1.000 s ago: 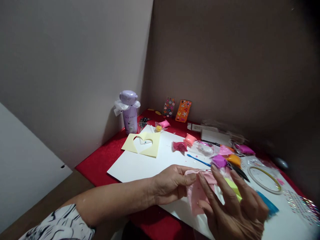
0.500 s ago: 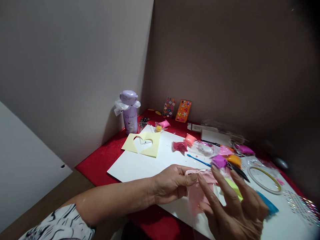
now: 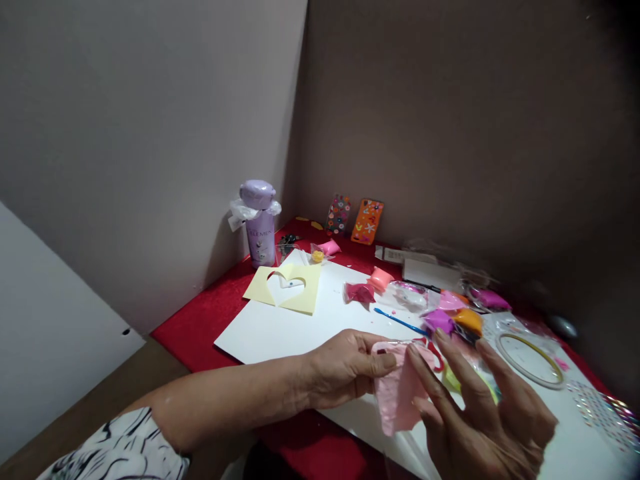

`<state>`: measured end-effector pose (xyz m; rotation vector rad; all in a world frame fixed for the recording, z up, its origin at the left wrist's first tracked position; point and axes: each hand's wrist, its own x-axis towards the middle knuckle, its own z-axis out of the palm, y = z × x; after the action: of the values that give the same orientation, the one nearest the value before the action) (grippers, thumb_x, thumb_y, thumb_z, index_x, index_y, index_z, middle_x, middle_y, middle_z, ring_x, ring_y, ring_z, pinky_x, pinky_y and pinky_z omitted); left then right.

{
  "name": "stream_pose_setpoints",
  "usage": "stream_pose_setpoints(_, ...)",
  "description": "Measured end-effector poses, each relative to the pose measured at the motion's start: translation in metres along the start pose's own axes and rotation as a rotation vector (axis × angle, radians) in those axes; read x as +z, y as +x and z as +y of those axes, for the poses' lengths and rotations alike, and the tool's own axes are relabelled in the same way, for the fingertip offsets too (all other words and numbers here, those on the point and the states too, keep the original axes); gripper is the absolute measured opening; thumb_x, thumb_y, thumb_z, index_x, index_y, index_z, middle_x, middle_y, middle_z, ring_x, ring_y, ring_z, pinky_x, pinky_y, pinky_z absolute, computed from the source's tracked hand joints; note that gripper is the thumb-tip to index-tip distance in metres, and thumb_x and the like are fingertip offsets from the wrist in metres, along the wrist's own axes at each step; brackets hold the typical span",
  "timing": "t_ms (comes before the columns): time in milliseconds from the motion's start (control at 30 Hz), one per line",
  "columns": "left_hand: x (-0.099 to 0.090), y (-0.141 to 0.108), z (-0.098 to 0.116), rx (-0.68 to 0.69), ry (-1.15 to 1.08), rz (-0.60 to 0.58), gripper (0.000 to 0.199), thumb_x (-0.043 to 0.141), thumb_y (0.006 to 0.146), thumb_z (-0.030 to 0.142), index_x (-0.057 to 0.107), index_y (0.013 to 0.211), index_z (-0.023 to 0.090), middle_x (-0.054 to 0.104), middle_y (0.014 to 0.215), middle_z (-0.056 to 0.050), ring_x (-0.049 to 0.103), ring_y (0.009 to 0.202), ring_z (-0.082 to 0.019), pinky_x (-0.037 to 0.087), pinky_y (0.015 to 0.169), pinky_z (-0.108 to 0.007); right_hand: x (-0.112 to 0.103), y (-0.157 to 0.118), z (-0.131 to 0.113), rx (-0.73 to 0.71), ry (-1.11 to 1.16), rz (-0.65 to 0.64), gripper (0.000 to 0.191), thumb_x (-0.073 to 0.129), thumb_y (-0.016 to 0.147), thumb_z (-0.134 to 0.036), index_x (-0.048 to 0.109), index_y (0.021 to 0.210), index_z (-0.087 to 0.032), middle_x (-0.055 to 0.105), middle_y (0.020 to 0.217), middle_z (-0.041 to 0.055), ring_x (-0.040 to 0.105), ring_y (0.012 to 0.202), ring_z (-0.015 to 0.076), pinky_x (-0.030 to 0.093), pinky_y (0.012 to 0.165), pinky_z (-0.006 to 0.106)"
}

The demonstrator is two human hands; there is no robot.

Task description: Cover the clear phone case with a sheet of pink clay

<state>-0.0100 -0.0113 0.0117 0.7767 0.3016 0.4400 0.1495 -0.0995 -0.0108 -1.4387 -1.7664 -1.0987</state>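
Note:
My left hand [image 3: 340, 370] is closed on the upper left edge of a clear phone case [image 3: 421, 457], its thumb lying on top. A thin, uneven layer of pale pink clay [image 3: 397, 400] covers the case's upper part, with a small dark gap near my left thumb. My right hand [image 3: 485, 413] has its fingers spread; the index fingertip touches the clay near the top edge and the thumb is by its right side. Behind the right fingers show red scissor handles [image 3: 436, 357] and a yellow-green packet [image 3: 453, 380], both partly hidden.
A white board [image 3: 250, 337] lies on a red cloth [image 3: 193, 330]. On it are a yellow paper with a heart cutout [image 3: 255, 290], a blue tool [image 3: 400, 321], clay packets [image 3: 359, 292] and a hoop [image 3: 530, 380]. A lilac bottle [image 3: 261, 240] and decorated phone cases [image 3: 367, 221] stand behind.
My right hand has moved slightly right, with its index finger shifted along the clay. More of the pink clay and the red scissor handles now show. My left hand stays nearly still.

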Motion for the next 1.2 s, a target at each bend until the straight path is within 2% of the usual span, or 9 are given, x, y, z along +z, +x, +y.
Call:
stream_pose_setpoints(167,0.0,-0.001,0.0,0.024,0.043,-0.042,0.048,0.082,0.058,0.027,0.069,0.101,0.012,0.066,0.094,-0.012,0.061,0.084,-0.017,0.041,0.089,-0.033,0.0,0.001,-0.001,0.023,0.04,-0.002,0.039,0.044,0.089,-0.04,0.057,0.124,-0.028,0.059,0.125,0.0087,0.045,0.124,0.0358,0.037,0.096,0.051)
stream_pose_setpoints(300,-0.001,-0.001,-0.002,0.09,0.115,-0.044,0.051,0.081,0.061,0.033,0.068,0.107,0.014,0.067,0.096,-0.011,0.061,0.091,-0.019,0.039,0.095,-0.035,-0.006,0.001,-0.001,0.059,0.148,0.027,0.041,0.045,0.089,-0.037,0.054,0.128,-0.028,0.059,0.125,0.0079,0.049,0.121,0.0339,0.037,0.098,0.049)
stream_pose_setpoints(433,0.0,-0.002,-0.002,0.093,0.188,-0.018,0.055,0.081,0.061,0.037,0.068,0.108,0.014,0.067,0.092,-0.01,0.061,0.087,-0.019,0.041,0.089,-0.033,-0.008,0.002,0.0,-0.048,0.186,0.006,0.045,0.046,0.087,-0.042,0.054,0.128,-0.027,0.058,0.127,0.0084,0.047,0.121,0.0343,0.034,0.099,0.049)
stream_pose_setpoints(700,0.007,-0.003,0.002,0.108,0.327,-0.057,0.038,0.074,0.068,0.042,0.071,0.093,0.013,0.065,0.084,-0.007,0.06,0.09,-0.021,0.042,0.089,-0.034,-0.007,0.018,0.003,-0.073,0.228,-0.128,0.047,0.039,0.088,-0.051,0.054,0.127,-0.029,0.049,0.136,0.0095,0.04,0.127,0.0369,0.033,0.098,0.051)
stream_pose_setpoints(800,0.006,-0.003,0.002,0.115,0.36,-0.057,0.036,0.071,0.071,0.039,0.071,0.097,0.014,0.064,0.084,-0.007,0.059,0.088,-0.02,0.042,0.087,-0.032,-0.009,0.02,0.0,-0.076,0.221,-0.07,0.041,0.043,0.088,-0.05,0.059,0.12,-0.031,0.054,0.132,0.0067,0.043,0.125,0.0347,0.034,0.098,0.049)
stream_pose_setpoints(933,0.006,-0.005,0.004,0.101,0.436,-0.047,0.032,0.068,0.073,0.032,0.07,0.098,0.012,0.058,0.074,-0.002,0.052,0.072,-0.013,0.04,0.075,-0.026,-0.01,0.019,0.0,0.03,0.156,-0.027,0.03,0.044,0.09,-0.043,0.064,0.112,-0.034,0.058,0.127,0.0,0.044,0.126,0.0291,0.032,0.101,0.046)
stream_pose_setpoints(1033,0.007,-0.005,0.006,0.077,0.434,-0.074,0.028,0.069,0.072,0.027,0.069,0.094,0.01,0.054,0.072,0.0,0.045,0.066,-0.008,0.036,0.069,-0.023,-0.009,0.021,0.01,-0.287,0.114,-0.044,0.041,0.053,0.083,-0.05,0.063,0.115,-0.025,0.053,0.132,0.0059,0.042,0.125,0.0333,0.032,0.1,0.048)
stream_pose_setpoints(1100,0.008,-0.005,0.006,0.057,0.374,-0.073,0.029,0.073,0.068,0.028,0.068,0.09,0.01,0.053,0.072,0.001,0.044,0.066,-0.007,0.035,0.069,-0.023,-0.009,0.024,0.017,-0.293,0.204,-0.063,0.04,0.054,0.083,-0.047,0.062,0.114,-0.023,0.051,0.133,0.0096,0.043,0.123,0.0369,0.035,0.094,0.05)
stream_pose_setpoints(1200,0.008,-0.005,0.006,0.001,0.288,-0.008,0.035,0.081,0.057,0.032,0.062,0.078,0.011,0.051,0.067,0.004,0.043,0.062,-0.006,0.033,0.066,-0.022,-0.009,0.028,0.022,-0.218,0.328,-0.093,0.033,0.051,0.086,-0.041,0.063,0.11,-0.022,0.052,0.131,0.0122,0.043,0.122,0.0389,0.035,0.09,0.052)
